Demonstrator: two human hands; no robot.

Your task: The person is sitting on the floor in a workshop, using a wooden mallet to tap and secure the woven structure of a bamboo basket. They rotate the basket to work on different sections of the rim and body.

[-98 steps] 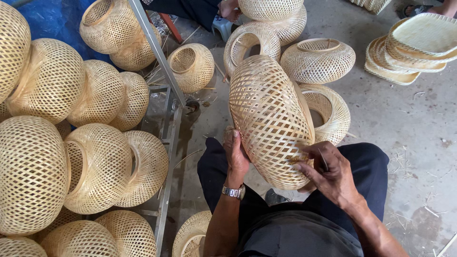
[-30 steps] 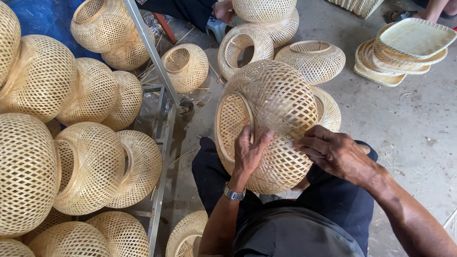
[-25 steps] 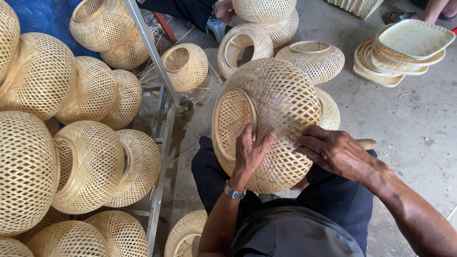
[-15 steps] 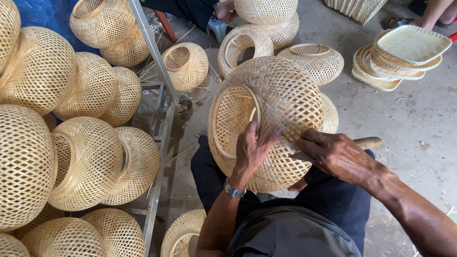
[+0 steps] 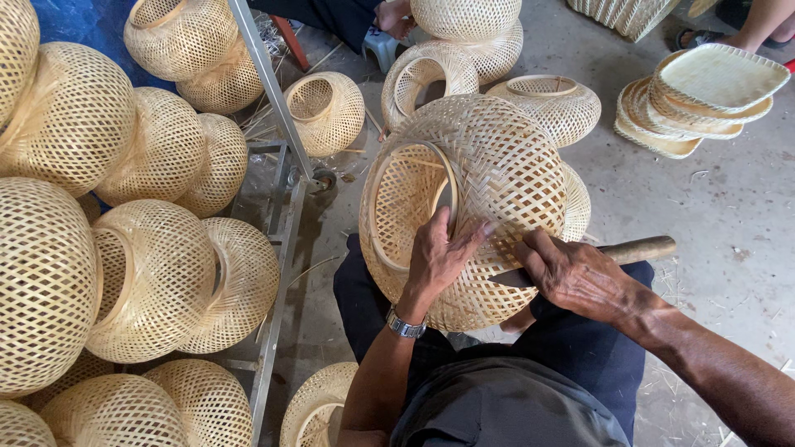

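A: We've got the woven bamboo shade (image 5: 489, 190) on our lap, ring opening facing left. Looks light, springy, thin strips prob. crush-prone, so we'd grip by the rim hoop.

B: Agreed. Left hand (image 5: 439, 257) spread flat on the weave nr the rim. Right hand (image 5: 575, 277) clamped on a wooden-handled tool (image 5: 638, 250); tip hidden, can't tell blade type. Shade underside out of sight; finished shades (image 5: 157, 281) racked at left.
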